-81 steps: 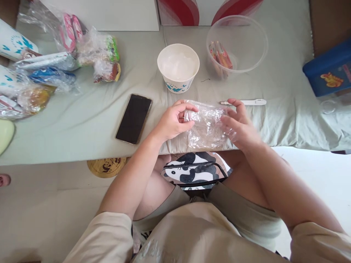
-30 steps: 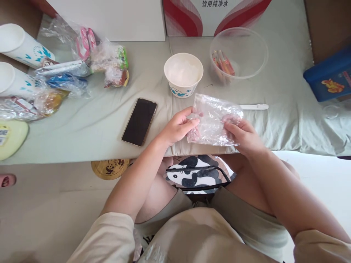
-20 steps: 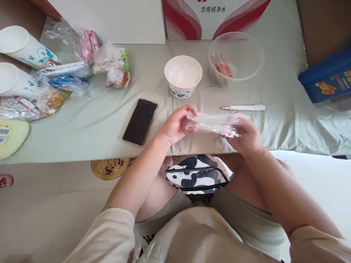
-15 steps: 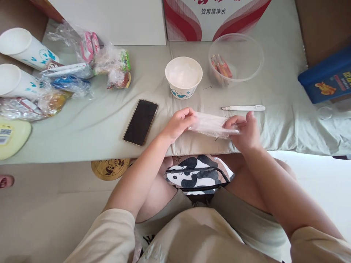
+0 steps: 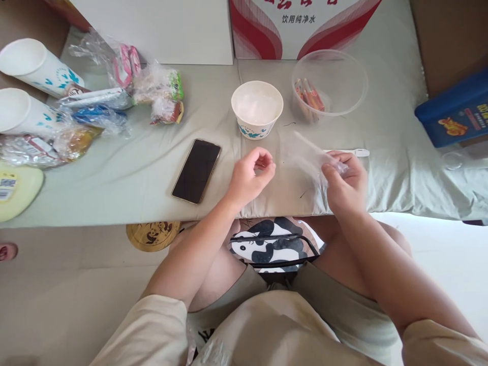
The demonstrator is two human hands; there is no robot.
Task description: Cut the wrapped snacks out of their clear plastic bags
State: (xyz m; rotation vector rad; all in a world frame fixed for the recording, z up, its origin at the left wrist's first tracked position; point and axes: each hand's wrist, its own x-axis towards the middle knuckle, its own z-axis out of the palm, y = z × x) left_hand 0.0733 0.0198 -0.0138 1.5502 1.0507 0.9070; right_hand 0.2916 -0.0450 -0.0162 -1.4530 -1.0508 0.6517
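A clear, thin plastic bag (image 5: 307,152) is pinched between the thumb and fingers of my right hand (image 5: 346,183). The bag fans out to the left, its outer part smeared by motion. My right hand and the bag cover part of a white pen-shaped cutter (image 5: 360,152) lying on the cloth. My left hand (image 5: 253,175) hovers apart from the bag, its fingers curled in toward the thumb with nothing seen in them. Just beyond it stands a white paper bowl (image 5: 256,129) with a blue leaf pattern and something whitish, translucent inside.
A phone (image 5: 196,170) lies left of my left hand. A clear plastic bowl (image 5: 343,99) holds several red-wrapped sticks (image 5: 312,96). Wrapped snacks (image 5: 158,89) and two paper cups (image 5: 40,68) crowd the left. Boxes (image 5: 308,35) line the back; a blue package (image 5: 453,112) sits right.
My left hand has let go of the plastic bag, which both hands held stretched between them. My right hand keeps the bag, now turned and flared up to the left over part of the cutter.
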